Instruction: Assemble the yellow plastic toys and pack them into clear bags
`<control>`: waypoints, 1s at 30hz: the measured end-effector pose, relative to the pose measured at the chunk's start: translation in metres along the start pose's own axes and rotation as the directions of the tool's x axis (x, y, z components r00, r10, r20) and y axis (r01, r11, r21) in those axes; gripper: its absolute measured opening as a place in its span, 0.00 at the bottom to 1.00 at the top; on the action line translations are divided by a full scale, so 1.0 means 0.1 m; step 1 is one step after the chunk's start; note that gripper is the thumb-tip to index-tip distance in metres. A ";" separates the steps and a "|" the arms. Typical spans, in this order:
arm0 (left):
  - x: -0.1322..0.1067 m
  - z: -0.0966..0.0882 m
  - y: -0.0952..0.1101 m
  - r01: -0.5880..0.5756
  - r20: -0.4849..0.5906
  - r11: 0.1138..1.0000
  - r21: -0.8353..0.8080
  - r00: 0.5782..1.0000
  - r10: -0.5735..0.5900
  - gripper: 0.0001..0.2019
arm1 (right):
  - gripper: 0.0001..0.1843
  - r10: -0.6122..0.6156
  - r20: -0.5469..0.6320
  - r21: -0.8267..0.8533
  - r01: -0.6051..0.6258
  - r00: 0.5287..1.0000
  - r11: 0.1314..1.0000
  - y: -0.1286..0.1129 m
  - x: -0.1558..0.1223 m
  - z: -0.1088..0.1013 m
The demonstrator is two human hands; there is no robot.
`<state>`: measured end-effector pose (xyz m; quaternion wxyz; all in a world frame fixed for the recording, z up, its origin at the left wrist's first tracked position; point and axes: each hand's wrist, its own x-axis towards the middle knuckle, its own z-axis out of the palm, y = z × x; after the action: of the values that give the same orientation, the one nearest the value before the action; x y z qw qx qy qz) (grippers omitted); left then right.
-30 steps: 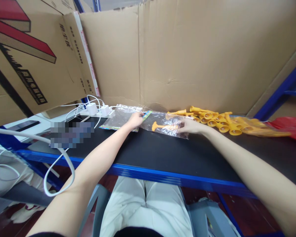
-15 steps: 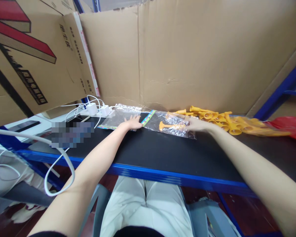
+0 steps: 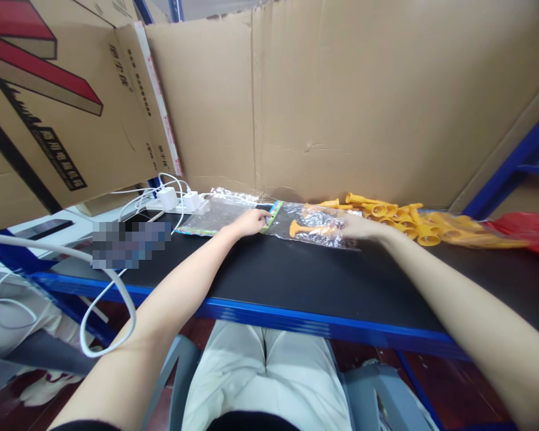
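A clear plastic bag (image 3: pixel 284 218) with a bright patterned strip lies flat on the black tabletop. My left hand (image 3: pixel 254 221) is closed at that strip, its fingertips curled onto the bag's edge. Inside the film lies an orange plastic horn (image 3: pixel 312 229), its flared end toward the left. My right hand (image 3: pixel 362 227) reaches into the bag's right end, with crinkled film over its fingers, and grips the horn's right end. More clear bags (image 3: pixel 222 215) with patterned edges lie left of my left hand.
Several yellow plastic horns (image 3: pixel 399 221) are heaped at the back right, beside a red plastic bag (image 3: pixel 525 230). White chargers (image 3: pixel 166 197) and cables sit at the back left. A cardboard wall (image 3: pixel 363 102) stands behind the table; a blue rail (image 3: pixel 296 320) runs along its front.
My left hand has gone from spread fingers to curled ones at the patterned strip. My right hand and the horn have barely moved; the film around them has shifted slightly.
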<state>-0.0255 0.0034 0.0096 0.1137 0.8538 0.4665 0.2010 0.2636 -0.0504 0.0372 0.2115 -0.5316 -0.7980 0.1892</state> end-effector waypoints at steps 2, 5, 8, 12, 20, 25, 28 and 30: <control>0.00 0.02 0.02 0.016 -0.016 0.999 -0.048 1.000 -0.016 0.21 | 0.36 -0.020 0.005 0.010 0.020 1.000 1.000 -0.03 0.00 0.03; 0.01 0.05 0.04 0.070 0.001 0.985 -0.155 0.998 -0.070 0.19 | 0.33 -0.004 0.009 0.024 0.004 1.000 1.000 -0.05 0.02 0.08; 0.02 0.08 0.06 0.150 0.007 0.934 -0.325 0.988 -0.156 0.19 | 0.26 0.019 0.098 0.011 -0.020 0.995 1.000 -0.03 0.04 0.10; 0.03 0.11 0.08 0.255 0.021 0.828 -0.500 0.959 -0.283 0.17 | 0.26 -0.032 0.229 0.065 0.017 0.973 0.998 0.01 0.07 0.13; 0.00 0.06 0.14 0.409 0.203 0.563 -0.718 0.897 -0.393 0.18 | 0.18 0.009 0.110 0.257 -0.038 0.994 0.966 0.00 0.08 0.26; 0.02 0.06 0.09 0.392 0.127 0.634 -0.667 0.898 -0.422 0.15 | 0.17 0.001 0.057 0.262 -0.016 0.998 0.965 0.00 0.12 0.33; 0.05 0.08 0.00 0.333 0.004 0.737 -0.588 0.913 -0.409 0.14 | 0.16 -0.022 0.121 0.328 -0.019 0.992 0.945 -0.01 0.11 0.35; 0.07 0.10 -0.05 0.277 -0.086 0.834 -0.476 0.930 -0.358 0.14 | 0.17 -0.022 0.145 0.315 -0.025 0.989 0.949 -0.05 0.08 0.34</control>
<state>-0.0219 0.0118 0.0003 0.3022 0.6928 0.5497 0.3557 0.2389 -0.0468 0.0122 0.2343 -0.4760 -0.7705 0.3534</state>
